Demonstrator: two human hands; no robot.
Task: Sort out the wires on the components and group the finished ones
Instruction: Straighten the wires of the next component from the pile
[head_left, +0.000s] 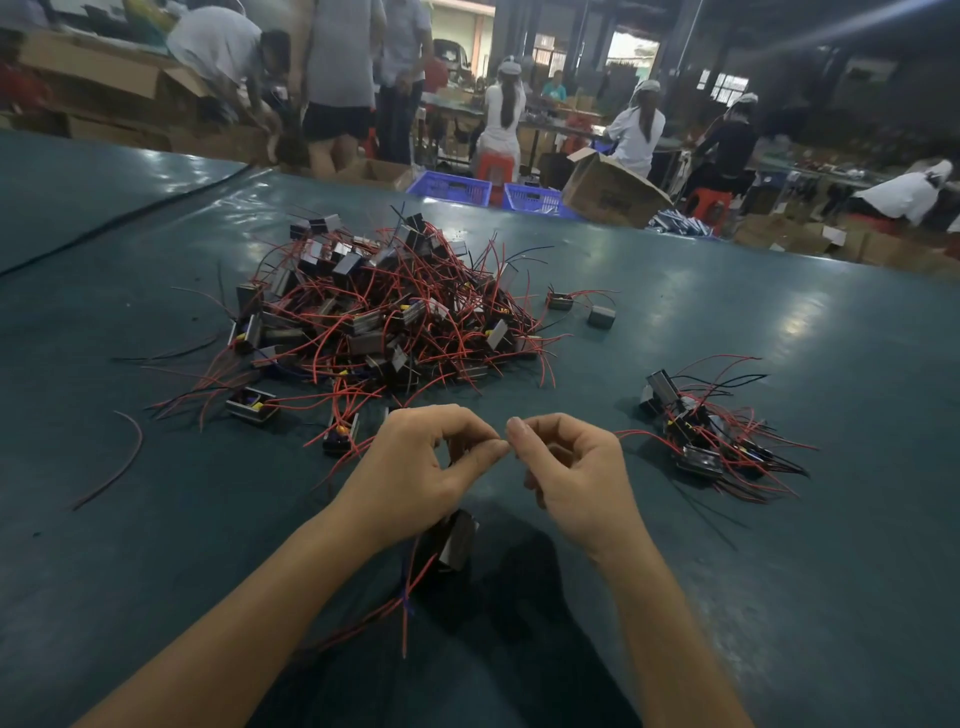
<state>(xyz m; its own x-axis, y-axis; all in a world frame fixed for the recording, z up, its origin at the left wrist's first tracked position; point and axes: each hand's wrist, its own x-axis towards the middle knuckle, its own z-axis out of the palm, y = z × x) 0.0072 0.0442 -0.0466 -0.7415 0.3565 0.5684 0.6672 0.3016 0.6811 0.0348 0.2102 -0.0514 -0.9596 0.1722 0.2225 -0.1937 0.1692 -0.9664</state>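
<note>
A big heap of small dark block components with red and black wires (384, 306) lies on the green table (779, 571) ahead of me. A smaller group of such components (711, 436) sits at the right. My left hand (431, 467) and my right hand (571, 478) meet fingertip to fingertip above the table, pinching a thin wire between them. One component (457, 540) hangs below my left wrist, its red wires (410, 597) trailing down toward me.
Loose components (252, 408) and a stray wire (117, 467) lie at the left. Two single components (600, 315) rest right of the heap. Blue crates (452, 188), cardboard boxes (613, 192) and several people stand beyond the table's far edge.
</note>
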